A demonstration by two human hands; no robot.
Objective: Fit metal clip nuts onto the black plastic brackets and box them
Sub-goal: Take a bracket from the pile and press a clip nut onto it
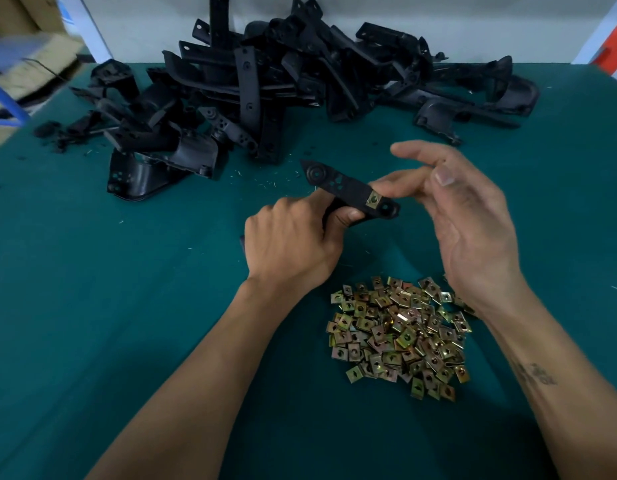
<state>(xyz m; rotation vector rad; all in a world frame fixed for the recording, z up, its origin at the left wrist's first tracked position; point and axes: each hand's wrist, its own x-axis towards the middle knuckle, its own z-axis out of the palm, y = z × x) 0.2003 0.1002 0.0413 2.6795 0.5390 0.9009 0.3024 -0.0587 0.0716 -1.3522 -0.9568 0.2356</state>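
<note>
My left hand [293,240] grips a long black plastic bracket [338,183] above the green table, fingers curled round its lower part. A brass-coloured clip nut [373,199] sits on the bracket near its right end. My right hand [463,209] is beside that end, its index fingertip pressing against the bracket edge at the clip nut while the other fingers stay spread and relaxed. A heap of loose clip nuts [399,332] lies on the table below my hands.
A big pile of black plastic brackets [265,81] fills the back of the green table [92,306]. Small black scraps [54,133] lie at the far left. Cardboard boxes [30,64] stand beyond the left edge. A white wall runs behind.
</note>
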